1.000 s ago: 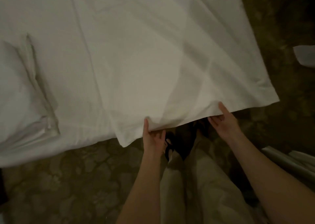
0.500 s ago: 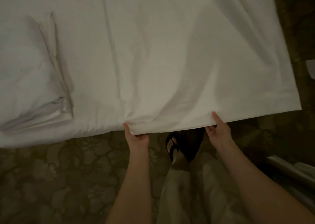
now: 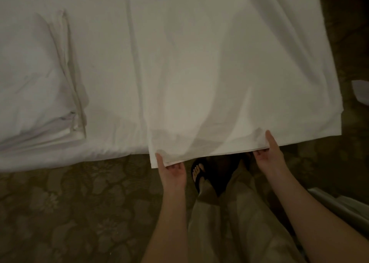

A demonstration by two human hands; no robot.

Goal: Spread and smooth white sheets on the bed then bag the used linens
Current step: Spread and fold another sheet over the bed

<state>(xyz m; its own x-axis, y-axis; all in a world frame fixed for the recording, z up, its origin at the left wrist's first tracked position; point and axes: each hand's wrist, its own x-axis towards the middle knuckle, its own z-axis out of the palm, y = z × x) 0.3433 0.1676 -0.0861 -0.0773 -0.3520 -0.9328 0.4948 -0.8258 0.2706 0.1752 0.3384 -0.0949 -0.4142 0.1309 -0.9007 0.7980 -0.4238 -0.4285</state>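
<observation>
A white top sheet (image 3: 229, 72) lies spread over the bed (image 3: 111, 94), its near hem hanging past the bed's edge. My left hand (image 3: 171, 168) grips that hem close to its left corner, thumb on top and fingers curled beneath. My right hand (image 3: 269, 152) pinches the same hem further right, thumb on the cloth and fingers under it. The sheet bulges in soft folds between and above my hands. A white pillow (image 3: 34, 86) rests on the bed at the left.
Patterned carpet (image 3: 69, 212) covers the floor in front of the bed. My legs in light trousers and a dark sandal (image 3: 201, 176) stand between my arms. A white object (image 3: 361, 90) lies on the floor at the right edge; pale linens (image 3: 343, 202) show at lower right.
Both hands have drawn the hem toward the left along the bed edge, and the slanted sheet now lies squarer. My left hand has shifted nearer the hem's left corner.
</observation>
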